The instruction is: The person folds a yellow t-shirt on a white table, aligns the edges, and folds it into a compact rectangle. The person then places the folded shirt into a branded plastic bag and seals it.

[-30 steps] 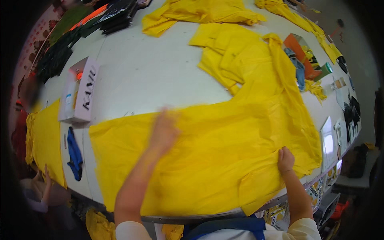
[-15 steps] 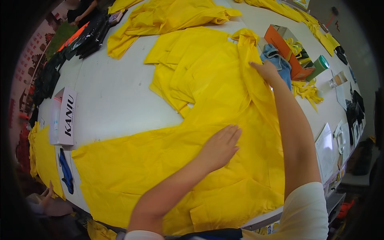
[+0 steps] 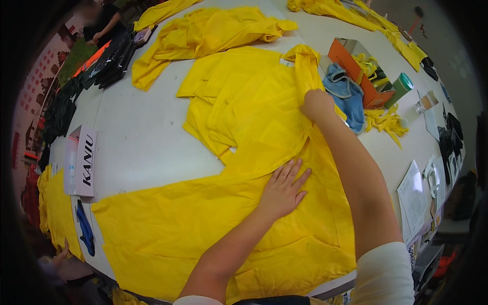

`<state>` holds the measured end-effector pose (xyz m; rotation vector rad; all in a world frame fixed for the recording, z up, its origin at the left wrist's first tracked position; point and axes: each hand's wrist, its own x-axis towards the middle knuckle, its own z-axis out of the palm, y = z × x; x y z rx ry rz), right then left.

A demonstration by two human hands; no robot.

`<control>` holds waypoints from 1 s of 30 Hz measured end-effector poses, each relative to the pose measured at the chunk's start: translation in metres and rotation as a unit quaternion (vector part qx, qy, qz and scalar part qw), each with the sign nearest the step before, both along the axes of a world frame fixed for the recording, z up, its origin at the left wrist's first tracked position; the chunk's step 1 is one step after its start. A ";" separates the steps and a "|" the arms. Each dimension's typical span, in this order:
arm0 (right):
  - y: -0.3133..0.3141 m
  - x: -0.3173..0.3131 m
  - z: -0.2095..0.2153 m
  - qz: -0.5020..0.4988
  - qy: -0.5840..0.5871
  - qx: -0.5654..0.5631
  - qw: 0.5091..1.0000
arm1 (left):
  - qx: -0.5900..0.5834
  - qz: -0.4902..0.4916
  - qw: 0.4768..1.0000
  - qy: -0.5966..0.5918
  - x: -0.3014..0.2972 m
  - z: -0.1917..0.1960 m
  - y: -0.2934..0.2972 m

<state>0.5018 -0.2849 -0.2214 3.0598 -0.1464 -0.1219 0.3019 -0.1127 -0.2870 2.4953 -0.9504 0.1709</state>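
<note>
A large yellow garment [image 3: 203,223], thin and jacket-like, lies spread over the white table, one broad part reaching left. Near its far end a small white label [image 3: 287,63] shows. My left hand [image 3: 284,190] rests flat on the cloth, palm down with fingers spread. Farther off and to the right, my right hand [image 3: 318,105] is closed on the garment's right edge, where the fabric gathers into a long fold. Its fingertips are partly hidden by the hand itself.
Right of the garment are blue denim cloth [image 3: 345,96], an orange box [image 3: 363,76], a green-lidded container [image 3: 400,89] and yellow strips [image 3: 385,122]. Another yellow garment [image 3: 208,35] lies beyond. At left stand a white box [image 3: 84,162] and a dark blue item [image 3: 85,229]. Other people's hands show at the left.
My left hand has moved farther away and its fingers have spread on the cloth. My right hand has shifted left and slightly nearer, now closed on the fabric, whose upper edge has moved left.
</note>
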 end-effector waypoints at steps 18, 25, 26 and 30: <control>0.088 -0.230 0.059 0.333 -0.086 0.229 0.911 | -0.013 -0.093 0.946 0.310 -0.020 0.018 0.038; -0.062 -0.307 0.022 0.099 -0.053 0.185 0.976 | -0.231 0.127 0.911 0.318 -0.076 0.107 0.149; -0.073 -0.314 0.008 0.099 -0.071 0.198 0.973 | -0.175 0.163 0.958 0.159 -0.066 0.102 0.153; -0.076 -0.317 -0.020 0.094 -0.178 0.229 0.953 | 0.172 0.080 0.895 0.405 -0.023 0.085 0.161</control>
